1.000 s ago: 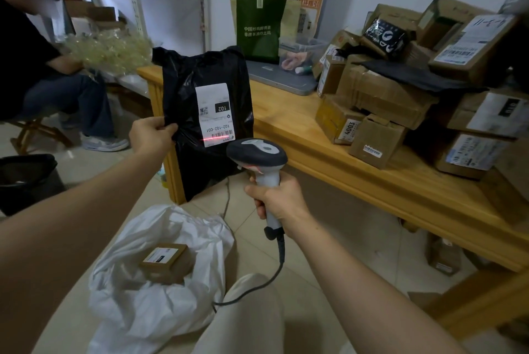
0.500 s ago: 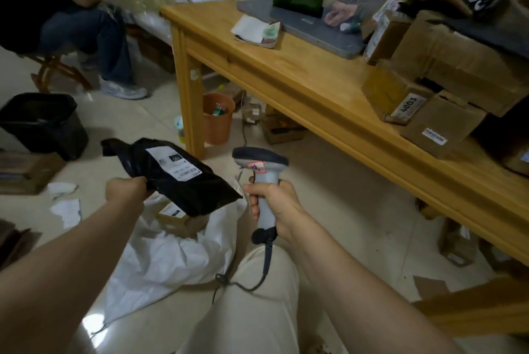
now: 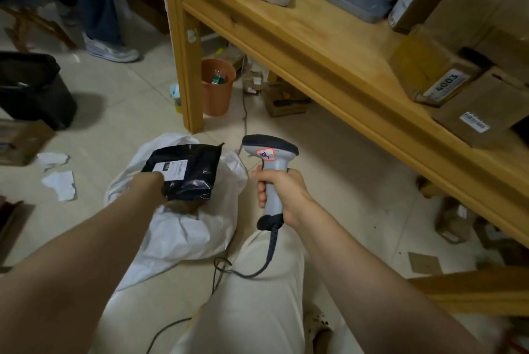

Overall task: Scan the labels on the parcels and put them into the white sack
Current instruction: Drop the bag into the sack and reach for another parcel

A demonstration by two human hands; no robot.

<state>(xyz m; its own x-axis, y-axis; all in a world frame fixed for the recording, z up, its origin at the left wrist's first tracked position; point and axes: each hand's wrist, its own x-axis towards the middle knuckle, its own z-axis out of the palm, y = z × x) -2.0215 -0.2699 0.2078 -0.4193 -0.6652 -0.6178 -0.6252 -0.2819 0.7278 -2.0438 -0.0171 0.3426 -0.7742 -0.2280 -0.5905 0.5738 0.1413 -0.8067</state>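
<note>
Over the white sack (image 3: 183, 235) on the floor, left hand (image 3: 152, 184) holds the black parcel (image 3: 191, 179) by its near-left edge, label up, fingers hidden underneath. Right hand (image 3: 283, 193) wrapped round the grey scanner (image 3: 269, 153) handle, just right of the sack; wooden table (image 3: 329, 47) beyond.

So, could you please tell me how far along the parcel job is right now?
Done: one brown box seems to lie in the white sack already. In hand: the left hand holds a black parcel over the sack's mouth, while the right hand grips the scanner. Left: several boxes on the table wait.
</note>
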